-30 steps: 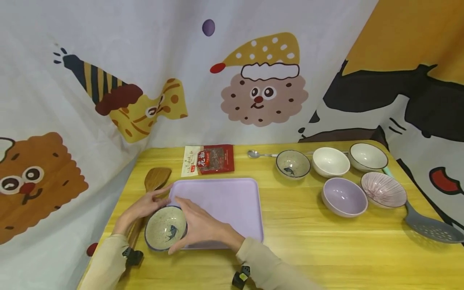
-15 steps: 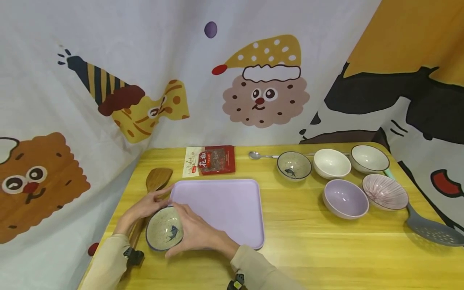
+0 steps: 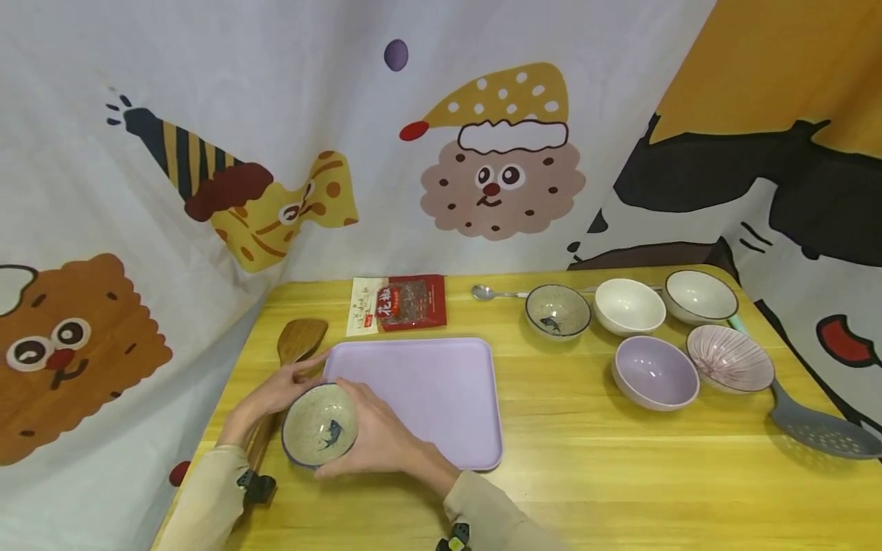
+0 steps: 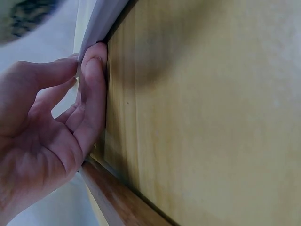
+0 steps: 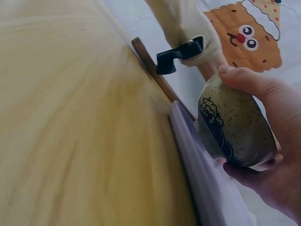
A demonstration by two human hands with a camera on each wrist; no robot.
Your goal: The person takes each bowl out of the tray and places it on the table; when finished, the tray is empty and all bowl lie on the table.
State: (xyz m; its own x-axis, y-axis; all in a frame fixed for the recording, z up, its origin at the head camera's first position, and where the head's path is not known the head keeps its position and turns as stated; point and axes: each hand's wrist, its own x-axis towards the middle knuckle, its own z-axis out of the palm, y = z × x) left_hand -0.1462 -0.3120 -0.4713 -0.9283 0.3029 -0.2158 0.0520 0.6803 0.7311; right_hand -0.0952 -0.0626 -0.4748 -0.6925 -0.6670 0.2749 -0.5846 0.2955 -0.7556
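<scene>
In the head view my right hand (image 3: 375, 436) grips a small speckled bowl (image 3: 313, 425) with a dark blue rim and a blue fish inside. The bowl is held over the left front corner of a lilac tray (image 3: 441, 398). Its blue-patterned outside (image 5: 235, 122) faces the right wrist camera, thumb on one side and fingers on the other. My left hand (image 3: 272, 394) is at the tray's left edge; up close, the left wrist view has its thumb and bent fingers (image 4: 94, 70) pinching the tray rim (image 4: 101, 23). A wooden spatula (image 3: 301, 340) lies partly beneath the left hand.
Behind the tray lies a red and cream spice packet (image 3: 396, 304). A metal spoon (image 3: 485, 292) is right of it. Several bowls stand at the right, among them a purple bowl (image 3: 654, 373) and a pink-striped bowl (image 3: 730, 358). A grey slotted turner (image 3: 823, 428) lies at the right edge.
My right hand has closed further round the bowl, lifting it slightly and shifting it right toward the tray. The left hand has stayed at the tray's edge.
</scene>
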